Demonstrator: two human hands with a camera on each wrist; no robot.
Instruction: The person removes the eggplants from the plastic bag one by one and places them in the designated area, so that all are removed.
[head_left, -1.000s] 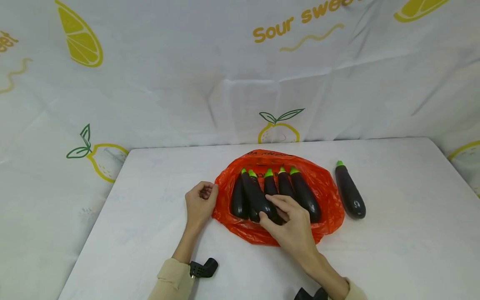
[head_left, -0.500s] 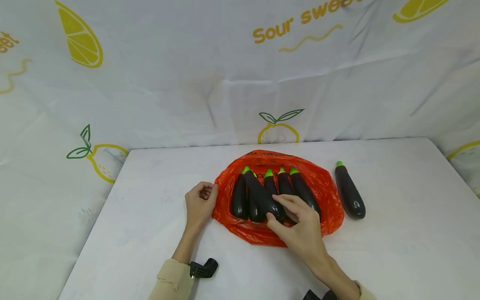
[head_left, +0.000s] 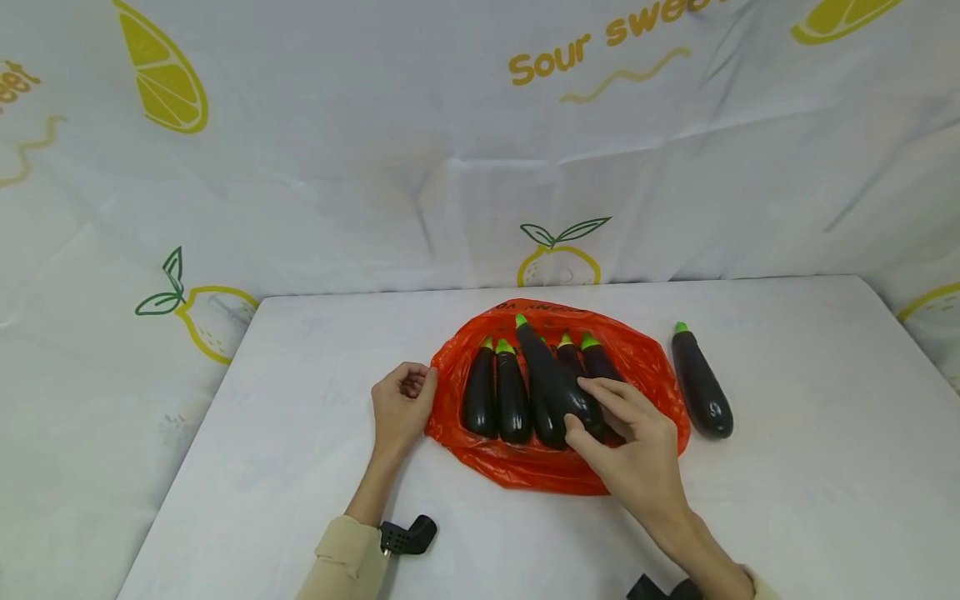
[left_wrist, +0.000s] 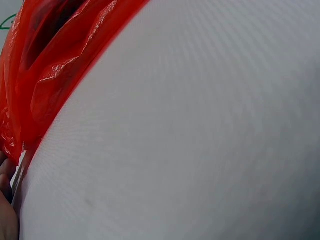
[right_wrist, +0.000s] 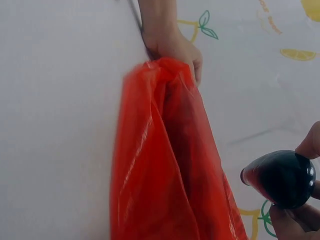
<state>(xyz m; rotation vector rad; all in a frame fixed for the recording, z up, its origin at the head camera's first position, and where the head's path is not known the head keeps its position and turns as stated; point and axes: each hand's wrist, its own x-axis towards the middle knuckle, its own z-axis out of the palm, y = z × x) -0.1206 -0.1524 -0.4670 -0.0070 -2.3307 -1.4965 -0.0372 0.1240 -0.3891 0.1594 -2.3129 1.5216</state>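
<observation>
From the head view, the left hand (head_left: 402, 402) grips the left edge of the red bag (head_left: 517, 471), its fingers curled in. The right hand (head_left: 641, 442) holds the slanted eggplant (head_left: 555, 379) by its broad end between thumb and fingers, over the bag's mouth, green stem pointing away. Beneath it lies the middle eggplant (head_left: 546, 421), partly covered; whether the two touch I cannot tell. The left pair (head_left: 513, 400) and the right pair (head_left: 602, 363) lie inside the bag on either side. The lone eggplant (head_left: 702, 383) rests on the white table (head_left: 322, 350), just right of the bag. Behind hangs a lemon-print sheet (head_left: 337, 167). From the left wrist, the left hand shows only partly, its fingers at the bag's edge. From the right wrist, thumb and fingers pinch the slanted eggplant's rounded end, and the left hand is at the bag's far rim.
</observation>
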